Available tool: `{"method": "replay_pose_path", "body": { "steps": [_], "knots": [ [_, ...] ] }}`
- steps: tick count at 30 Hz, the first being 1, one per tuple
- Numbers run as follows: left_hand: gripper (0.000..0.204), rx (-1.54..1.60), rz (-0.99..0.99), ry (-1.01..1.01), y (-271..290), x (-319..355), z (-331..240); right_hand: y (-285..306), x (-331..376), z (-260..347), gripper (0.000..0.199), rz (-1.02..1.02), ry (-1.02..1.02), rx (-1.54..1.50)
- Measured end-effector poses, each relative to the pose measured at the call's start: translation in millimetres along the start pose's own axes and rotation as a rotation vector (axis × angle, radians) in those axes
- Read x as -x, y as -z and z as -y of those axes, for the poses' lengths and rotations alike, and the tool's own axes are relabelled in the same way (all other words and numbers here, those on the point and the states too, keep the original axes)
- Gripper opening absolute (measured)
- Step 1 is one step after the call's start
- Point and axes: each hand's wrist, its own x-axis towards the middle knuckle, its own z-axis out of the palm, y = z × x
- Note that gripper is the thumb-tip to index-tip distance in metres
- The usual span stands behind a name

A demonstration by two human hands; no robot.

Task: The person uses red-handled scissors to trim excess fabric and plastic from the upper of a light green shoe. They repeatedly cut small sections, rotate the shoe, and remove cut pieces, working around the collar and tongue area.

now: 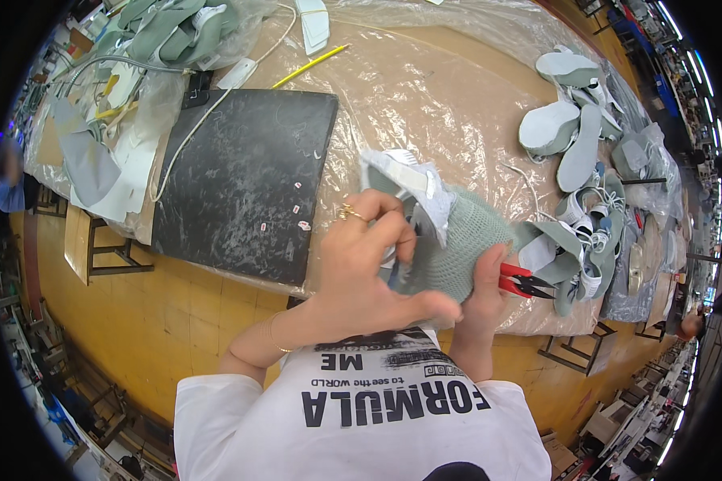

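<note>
"The fingers (393, 228) of the left hand (351, 260) are bent at the mouth of the green knit shoe upper (475, 232), thumb stretched wide. Whether they pinch anything, I can't tell."

"And the right hand (481, 303)?"

"Its thumb presses the knit, so it seems to grip the upper; its other fingers are hidden. Red-handled snips (512, 281) jut out beside that thumb, blades pointing away."

"Where exactly is the upper?"

"Held over the near part of the bench (433, 88), right of the black mat (241, 176)."

"How far along?"

"The knit and the white trim (437, 200) look already joined, so I'd judge this piece well advanced. What remains on it doesn't show. Similar pieces lie in a right-hand pile (579, 148) and a far-left pile (164, 36); done or waiting, I can't say."
</note>
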Motion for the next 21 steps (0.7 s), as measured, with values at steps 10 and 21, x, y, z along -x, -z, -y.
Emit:
{"method": "replay_pose_path", "body": {
  "steps": [10,21],
  "knots": [
    [0.027,0.069,-0.052,-0.045,-9.0,-0.7,2.8,-16.3,2.0,4.0,0.047,0.14,-0.003,0.0],
    [0.029,0.387,0.12,-0.01,13.2,-7.6,0.1,-15.4,4.0,14.7,0.027,0.001,-0.38,-0.373]
  ]
}}
